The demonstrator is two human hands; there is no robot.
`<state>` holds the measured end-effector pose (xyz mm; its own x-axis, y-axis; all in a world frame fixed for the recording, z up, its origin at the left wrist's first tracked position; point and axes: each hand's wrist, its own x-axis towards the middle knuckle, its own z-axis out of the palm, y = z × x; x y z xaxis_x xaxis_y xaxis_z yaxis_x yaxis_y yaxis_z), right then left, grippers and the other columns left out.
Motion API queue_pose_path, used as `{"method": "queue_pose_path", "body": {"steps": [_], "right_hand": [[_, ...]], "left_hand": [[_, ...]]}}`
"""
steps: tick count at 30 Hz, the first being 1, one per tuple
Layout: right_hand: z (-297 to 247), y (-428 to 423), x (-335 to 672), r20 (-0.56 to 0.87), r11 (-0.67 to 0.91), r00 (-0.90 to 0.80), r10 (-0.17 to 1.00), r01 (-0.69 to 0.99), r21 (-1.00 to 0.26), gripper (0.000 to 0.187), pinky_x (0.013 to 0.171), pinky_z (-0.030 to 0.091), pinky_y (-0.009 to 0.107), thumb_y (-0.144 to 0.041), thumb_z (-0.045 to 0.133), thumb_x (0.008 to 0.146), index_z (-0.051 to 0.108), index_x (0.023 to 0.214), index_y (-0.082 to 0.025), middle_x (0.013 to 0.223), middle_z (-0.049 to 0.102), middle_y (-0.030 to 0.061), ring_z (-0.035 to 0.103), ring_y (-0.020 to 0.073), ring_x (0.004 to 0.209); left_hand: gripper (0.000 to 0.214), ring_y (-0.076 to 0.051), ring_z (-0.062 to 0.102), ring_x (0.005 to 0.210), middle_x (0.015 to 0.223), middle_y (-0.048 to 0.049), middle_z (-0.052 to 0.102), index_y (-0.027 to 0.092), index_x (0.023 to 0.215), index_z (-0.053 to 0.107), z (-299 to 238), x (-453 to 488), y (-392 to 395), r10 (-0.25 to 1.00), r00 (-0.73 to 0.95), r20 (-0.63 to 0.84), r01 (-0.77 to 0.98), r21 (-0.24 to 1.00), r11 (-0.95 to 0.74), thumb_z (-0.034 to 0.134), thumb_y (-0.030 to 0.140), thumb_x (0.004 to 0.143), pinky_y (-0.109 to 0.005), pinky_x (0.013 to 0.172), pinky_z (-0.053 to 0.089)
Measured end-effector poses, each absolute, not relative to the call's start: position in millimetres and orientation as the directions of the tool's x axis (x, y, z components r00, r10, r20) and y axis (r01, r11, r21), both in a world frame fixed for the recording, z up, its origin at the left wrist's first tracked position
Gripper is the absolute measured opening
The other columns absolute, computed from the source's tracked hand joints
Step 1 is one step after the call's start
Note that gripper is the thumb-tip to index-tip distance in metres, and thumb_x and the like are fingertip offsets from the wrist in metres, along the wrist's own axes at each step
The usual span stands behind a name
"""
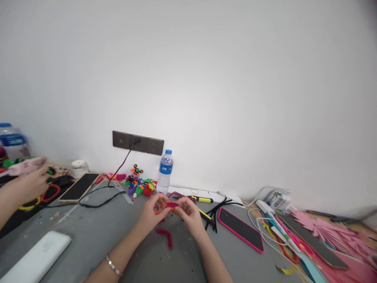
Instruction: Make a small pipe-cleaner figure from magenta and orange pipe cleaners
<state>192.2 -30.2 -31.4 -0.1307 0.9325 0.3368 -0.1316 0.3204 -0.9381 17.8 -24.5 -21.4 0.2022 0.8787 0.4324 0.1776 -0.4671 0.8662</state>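
My left hand (153,214) and my right hand (190,214) meet over the grey table (97,236), fingers pinched together. Between them they hold a short pink pipe cleaner (172,204) with an orange piece (160,212) beside it. A bent red pipe cleaner (165,236) lies on the table just below my hands. My left wrist wears a silver bracelet (113,266).
A phone in a pink case (240,229) lies right of my hands, black pipe cleaners (216,212) beside it. Behind stand a water bottle (165,171) and several small colourful figures (138,184). Another person's hand (28,182) works at far left near a phone (79,186). A white power bank (37,257) lies front left.
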Motion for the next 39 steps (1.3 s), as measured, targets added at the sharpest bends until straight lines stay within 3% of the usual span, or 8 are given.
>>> {"method": "queue_pose_path", "body": {"steps": [9, 29, 36, 39], "right_hand": [[-34.3, -30.0, 194.8, 0.332, 0.322, -0.163, 0.929, -0.086, -0.943, 0.020, 0.065, 0.046, 0.028, -0.037, 0.070, 0.078, 0.062, 0.085, -0.019, 0.074, 0.060, 0.0011, 0.056, 0.0156, 0.067], [-30.5, -32.4, 194.2, 0.335, 0.328, -0.167, 0.927, -0.069, -0.942, 0.020, 0.062, 0.046, 0.026, -0.038, 0.068, 0.079, 0.063, 0.085, -0.019, 0.074, 0.061, 0.0017, 0.057, 0.0151, 0.065], [-32.4, -30.5, 194.9, 0.356, 0.344, -0.168, 0.919, -0.097, -0.934, 0.026, 0.069, 0.049, 0.029, -0.036, 0.069, 0.079, 0.062, 0.100, -0.023, 0.083, 0.065, 0.0035, 0.061, 0.0179, 0.074], [-30.0, -31.8, 195.8, 0.344, 0.335, -0.177, 0.922, -0.080, -0.939, 0.023, 0.069, 0.050, 0.030, -0.037, 0.069, 0.078, 0.064, 0.095, -0.021, 0.082, 0.066, 0.0043, 0.062, 0.0182, 0.073]], "left_hand": [[0.009, -0.013, 0.057, 0.068, 0.083, -0.0021, 0.063, 0.019, 0.088, 0.063, -19.0, 18.1, -26.1, 0.825, 0.281, 0.490, 0.232, 0.799, -0.554, 0.060, 0.021, 0.080, -0.022, 0.060, 0.045], [0.006, -0.011, 0.053, 0.058, 0.068, 0.0031, 0.059, 0.019, 0.076, 0.057, -19.5, 18.2, -27.9, 0.856, 0.262, 0.445, 0.282, 0.813, -0.509, 0.062, 0.021, 0.075, -0.021, 0.056, 0.041], [0.007, -0.011, 0.053, 0.059, 0.070, 0.0028, 0.059, 0.019, 0.078, 0.057, -20.4, 18.4, -28.6, 0.864, 0.273, 0.422, 0.274, 0.827, -0.490, 0.063, 0.021, 0.075, -0.021, 0.057, 0.042], [0.007, -0.011, 0.053, 0.059, 0.070, 0.0030, 0.059, 0.019, 0.078, 0.057, -18.8, 18.7, -29.5, 0.858, 0.285, 0.427, 0.261, 0.827, -0.498, 0.063, 0.022, 0.076, -0.021, 0.057, 0.042]]}}
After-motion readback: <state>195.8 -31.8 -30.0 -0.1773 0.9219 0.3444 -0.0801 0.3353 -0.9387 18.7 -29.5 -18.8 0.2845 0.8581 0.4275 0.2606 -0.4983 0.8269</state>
